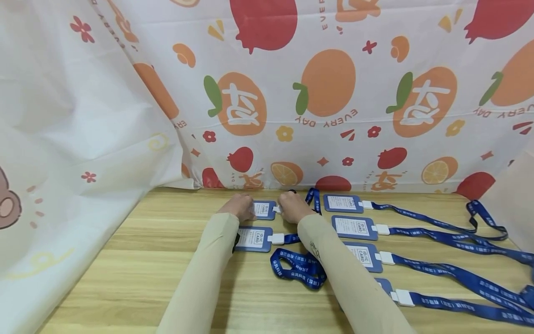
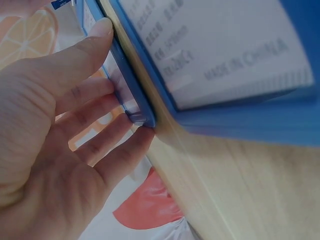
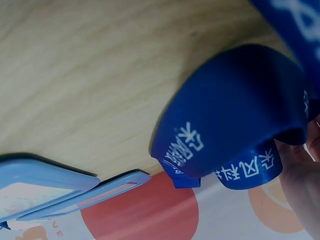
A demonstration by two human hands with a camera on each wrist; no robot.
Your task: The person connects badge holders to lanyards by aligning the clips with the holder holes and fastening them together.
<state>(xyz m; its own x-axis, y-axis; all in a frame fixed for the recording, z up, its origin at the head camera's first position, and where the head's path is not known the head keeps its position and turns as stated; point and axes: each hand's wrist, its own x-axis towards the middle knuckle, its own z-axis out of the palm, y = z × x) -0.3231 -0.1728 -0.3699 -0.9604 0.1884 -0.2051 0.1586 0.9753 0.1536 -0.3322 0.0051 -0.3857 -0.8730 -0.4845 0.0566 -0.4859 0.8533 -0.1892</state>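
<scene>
At the back of the table a blue ID card holder (image 1: 264, 210) lies flat, its white clip at its right end. My left hand (image 1: 240, 207) holds its left end; in the left wrist view the thumb (image 2: 101, 30) is on one long edge of that holder (image 2: 131, 95) and the fingers are on the other. My right hand (image 1: 293, 207) pinches at the clip and strap end, where its fingertips are partly hidden. The blue lanyard (image 3: 235, 110) loops beside the right hand in the right wrist view. A second card holder (image 1: 254, 239) lies just nearer, under the left wrist.
A folded blue lanyard (image 1: 298, 269) lies between the forearms. To the right, several card holders (image 1: 354, 228) form a column, their straps (image 1: 442, 236) stretched rightward. A fruit-print cloth (image 1: 329, 139) hangs behind the wooden table (image 1: 125, 260), with white cloth (image 1: 83, 139) at left.
</scene>
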